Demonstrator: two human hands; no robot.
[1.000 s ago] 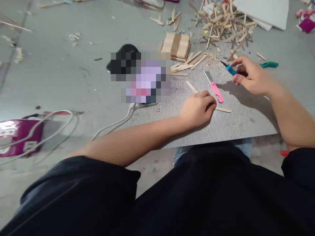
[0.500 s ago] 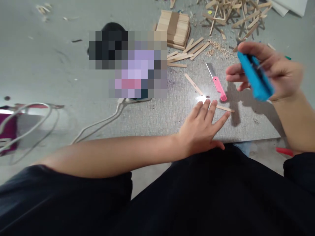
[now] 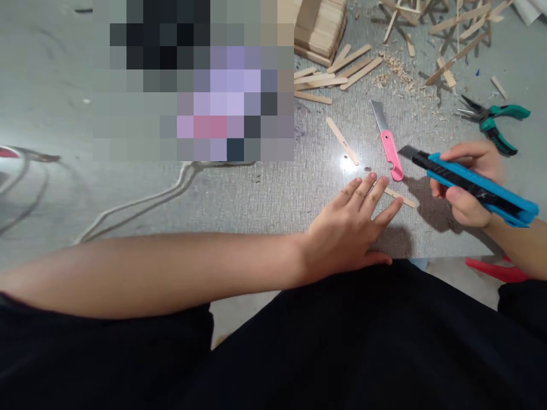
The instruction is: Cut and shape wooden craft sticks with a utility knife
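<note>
My left hand (image 3: 356, 219) lies flat on the grey table, fingers spread, its fingertips over part of a small wooden stick (image 3: 400, 196). A blue and black utility knife (image 3: 478, 188) is in my right hand (image 3: 474, 176), its blade pointing left above the table. Between the hands, a bit farther back, lies a pink folding knife (image 3: 390, 148) with its blade out. Left of it rests another wooden stick (image 3: 342, 140) with a small slot in it.
Green-handled pliers (image 3: 491, 119) lie at the right. Behind are loose sticks (image 3: 354, 71), a stick bundle (image 3: 320, 28), wood shavings (image 3: 397, 74) and a stick structure (image 3: 461, 25). A white cable (image 3: 141, 205) runs at left, beside a pixelated area.
My right hand has turned and come down with the blue knife, whose blade now points left. The pliers have come into sight. The view has shifted; my left hand stays flat.
</note>
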